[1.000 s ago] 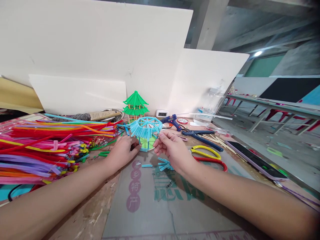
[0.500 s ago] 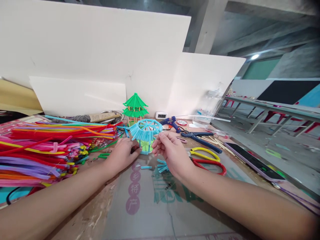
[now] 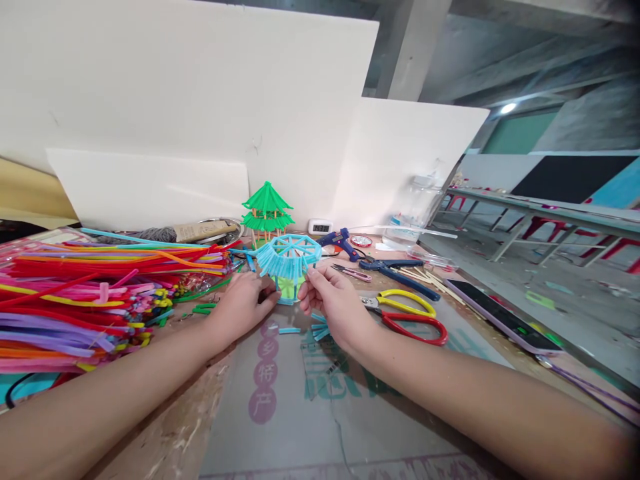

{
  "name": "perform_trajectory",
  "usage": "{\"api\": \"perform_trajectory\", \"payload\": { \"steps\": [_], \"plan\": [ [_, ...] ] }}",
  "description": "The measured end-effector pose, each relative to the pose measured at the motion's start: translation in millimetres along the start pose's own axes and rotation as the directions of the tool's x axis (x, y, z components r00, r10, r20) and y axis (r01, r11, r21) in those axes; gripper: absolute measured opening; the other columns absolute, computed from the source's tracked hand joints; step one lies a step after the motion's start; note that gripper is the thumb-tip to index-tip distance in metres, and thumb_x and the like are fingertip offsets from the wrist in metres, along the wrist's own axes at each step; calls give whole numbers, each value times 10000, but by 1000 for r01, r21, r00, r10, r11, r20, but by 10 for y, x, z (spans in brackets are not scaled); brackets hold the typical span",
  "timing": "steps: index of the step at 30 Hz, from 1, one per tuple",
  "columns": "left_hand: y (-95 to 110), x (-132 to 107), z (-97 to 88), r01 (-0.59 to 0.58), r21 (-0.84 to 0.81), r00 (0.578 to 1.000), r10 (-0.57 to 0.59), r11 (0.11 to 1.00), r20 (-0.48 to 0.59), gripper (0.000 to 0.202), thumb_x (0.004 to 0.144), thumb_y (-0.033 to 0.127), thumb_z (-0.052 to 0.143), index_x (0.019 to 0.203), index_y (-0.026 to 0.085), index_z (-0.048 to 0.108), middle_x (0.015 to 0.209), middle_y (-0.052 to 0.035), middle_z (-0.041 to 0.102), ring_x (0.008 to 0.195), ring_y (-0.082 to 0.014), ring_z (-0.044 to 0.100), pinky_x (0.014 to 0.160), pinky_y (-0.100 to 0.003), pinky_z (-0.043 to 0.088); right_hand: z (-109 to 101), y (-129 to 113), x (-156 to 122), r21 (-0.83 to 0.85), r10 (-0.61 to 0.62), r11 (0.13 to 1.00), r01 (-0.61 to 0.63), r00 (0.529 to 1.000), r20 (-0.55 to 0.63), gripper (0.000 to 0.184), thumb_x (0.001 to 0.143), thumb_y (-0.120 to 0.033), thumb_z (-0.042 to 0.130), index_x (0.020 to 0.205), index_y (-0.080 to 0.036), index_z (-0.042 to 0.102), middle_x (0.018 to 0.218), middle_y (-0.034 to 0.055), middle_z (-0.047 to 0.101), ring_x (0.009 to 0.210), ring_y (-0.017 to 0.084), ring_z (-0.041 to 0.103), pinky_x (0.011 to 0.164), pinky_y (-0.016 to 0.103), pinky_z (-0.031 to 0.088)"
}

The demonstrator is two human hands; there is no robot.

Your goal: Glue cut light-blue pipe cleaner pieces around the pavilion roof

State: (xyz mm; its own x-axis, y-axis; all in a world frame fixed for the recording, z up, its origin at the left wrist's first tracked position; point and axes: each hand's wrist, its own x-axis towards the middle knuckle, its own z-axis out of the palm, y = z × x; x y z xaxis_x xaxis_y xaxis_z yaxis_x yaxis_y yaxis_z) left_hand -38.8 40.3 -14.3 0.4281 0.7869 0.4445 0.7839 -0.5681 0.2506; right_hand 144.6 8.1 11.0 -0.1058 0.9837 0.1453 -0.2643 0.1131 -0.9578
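A small pavilion model [image 3: 289, 257] made of light-blue pipe cleaners stands in front of me. Its round roof has an open ring with spokes on top and a fringe of short strips, above posts and a green floor. My left hand [image 3: 241, 301] is closed at its lower left side, thumb and fingers against the base. At the right edge of the roof, my right hand [image 3: 336, 303] pinches with thumb and forefinger; whatever is between the fingertips is too small to make out. Short blue pipe-cleaner pieces [image 3: 320, 327] lie beneath the right hand, with another cut piece [image 3: 289, 331] beside them.
Behind stands a green tiered pavilion [image 3: 268, 207]. Bundled coloured pipe cleaners [image 3: 115, 263] fill the left. To the right lie a blue glue gun [image 3: 340, 241], blue-handled pliers [image 3: 400, 272], red-and-yellow-handled scissors [image 3: 413, 313], wooden sticks [image 3: 440, 283] and a phone [image 3: 500, 317]. White boards [image 3: 175, 100] rise behind.
The view has shifted slightly, so everything sits a little further left and higher. Both hands keep nearly the same places at the blue model, the right fingers still pinched by the roof edge.
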Motion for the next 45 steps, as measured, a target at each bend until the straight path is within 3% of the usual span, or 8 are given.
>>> {"api": "perform_trajectory", "payload": {
  "steps": [20, 28, 38, 45],
  "plan": [
    [5, -2, 0, -4, 0, 1000, 4, 1000, 2, 259, 900, 322, 482, 684, 189, 532, 667, -9, 552, 687, -171, 506, 639, -291, 315, -6, -5, -1, -100, -23, 994, 35, 994, 111, 285, 822, -436, 634, 757, -192, 504, 605, -28, 619, 466, 98, 553, 468, 223, 439],
    [3, 0, -3, -1, -8, 1000, 1, 1000, -1, 238, 892, 324, 491, 718, 185, 575, 705, -25, 588, 713, -178, 527, 658, -295, 345, -60, -17, -7, -106, 6, 994, 7, 992, 125, 384, 846, -569, 556, 761, -196, 518, 581, -22, 604, 466, 112, 550, 467, 232, 429],
    [-2, -1, -18, -16, -16, 1000, 16, 1000, 3, 229, 887, 308, 486, 738, 183, 606, 721, -34, 612, 734, -190, 541, 687, -312, 365, -70, -53, 40, -334, -80, 934, 130, 984, 158, 327, 856, -502, 565, 709, -215, 515, 521, -49, 570, 435, 112, 515, 461, 243, 404],
    [-9, 0, -9, -11, -8, 1000, 11, 1000, 9, 237, 891, 326, 487, 737, 189, 603, 718, -31, 610, 746, -197, 544, 706, -314, 362, -81, -35, 72, -312, -80, 940, 134, 980, 180, 285, 864, -446, 551, 711, -209, 511, 544, -47, 573, 439, 110, 523, 471, 244, 411]
  ]
}}
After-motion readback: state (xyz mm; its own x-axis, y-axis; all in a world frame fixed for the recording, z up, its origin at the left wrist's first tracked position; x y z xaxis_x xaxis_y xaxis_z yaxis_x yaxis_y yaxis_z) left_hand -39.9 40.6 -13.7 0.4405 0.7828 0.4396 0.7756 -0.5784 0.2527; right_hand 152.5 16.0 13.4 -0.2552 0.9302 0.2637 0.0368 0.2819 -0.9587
